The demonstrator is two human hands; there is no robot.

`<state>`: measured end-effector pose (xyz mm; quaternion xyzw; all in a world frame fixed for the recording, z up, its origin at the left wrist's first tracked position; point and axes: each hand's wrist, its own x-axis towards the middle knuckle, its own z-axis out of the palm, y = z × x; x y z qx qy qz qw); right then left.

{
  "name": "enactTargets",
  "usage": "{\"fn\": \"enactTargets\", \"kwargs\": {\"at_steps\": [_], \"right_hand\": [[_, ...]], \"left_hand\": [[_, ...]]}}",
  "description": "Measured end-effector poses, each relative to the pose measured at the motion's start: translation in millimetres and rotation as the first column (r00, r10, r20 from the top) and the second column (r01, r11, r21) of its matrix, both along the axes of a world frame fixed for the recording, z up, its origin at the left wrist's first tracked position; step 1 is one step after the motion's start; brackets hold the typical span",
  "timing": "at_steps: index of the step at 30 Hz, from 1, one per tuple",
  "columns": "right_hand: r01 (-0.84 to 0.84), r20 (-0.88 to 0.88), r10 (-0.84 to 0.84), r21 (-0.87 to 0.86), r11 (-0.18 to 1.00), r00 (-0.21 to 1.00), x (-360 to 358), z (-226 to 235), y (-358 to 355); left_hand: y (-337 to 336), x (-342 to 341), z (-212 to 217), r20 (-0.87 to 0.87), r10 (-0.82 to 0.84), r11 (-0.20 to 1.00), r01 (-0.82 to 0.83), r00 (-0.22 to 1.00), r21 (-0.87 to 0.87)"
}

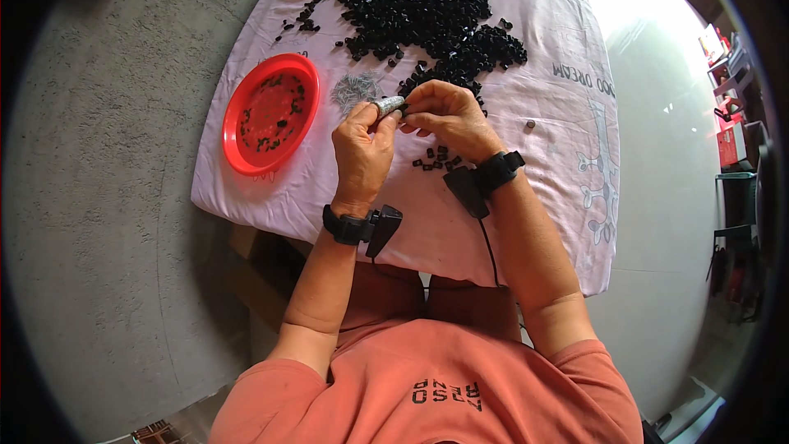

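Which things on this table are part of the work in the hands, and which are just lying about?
In the work:
left hand, holding a bundle of small metal pins
right hand, fingertips at the bundle
loose grey pins
big heap of black pieces
few black pieces near the right wrist
red plate with black pieces

Lying about:
small dark round thing
white printed cloth

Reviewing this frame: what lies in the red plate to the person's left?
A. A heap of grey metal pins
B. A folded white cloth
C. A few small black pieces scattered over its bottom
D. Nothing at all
C: the red plate holds a thin scatter of small black pieces, while the grey metal pins lie outside it on the pale cloth.
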<state>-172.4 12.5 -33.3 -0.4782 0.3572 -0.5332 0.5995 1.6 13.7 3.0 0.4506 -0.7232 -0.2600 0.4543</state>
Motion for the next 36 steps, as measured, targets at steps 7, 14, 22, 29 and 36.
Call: {"fn": "enactTargets", "kwargs": {"at_steps": [7,14,22,29,36], "right_hand": [[-0.009,0.073,0.010,-0.007,1.000,0.997,2.5,-0.7,-0.6],[-0.002,0.135,-0.001,0.019,1.000,0.991,5.0,1.4,0.9],[0.018,0.134,-0.020,0.018,1.000,0.991,7.5,0.0,-0.2],[0.013,0.107,-0.013,0.004,1.000,0.994,7.7,-2.0,-0.3],[0.014,0.089,-0.014,0.003,1.000,0.996,7.4,-0.9,1.5]], "left_hand": [[1.7,-2.5,-0.1,-0.004,0.029,0.999,-0.029,1.000,-0.027],[0.2,-2.2,2.1,0.012,0.015,0.999,-0.014,1.000,-0.047],[0.7,-1.2,2.3,0.034,0.029,0.998,-0.027,0.999,-0.063],[-2.2,-1.6,-2.3,0.067,0.025,0.989,-0.015,0.997,-0.150],[-3.1,1.1,-6.1,0.113,0.017,0.995,-0.007,0.993,-0.096]]}}
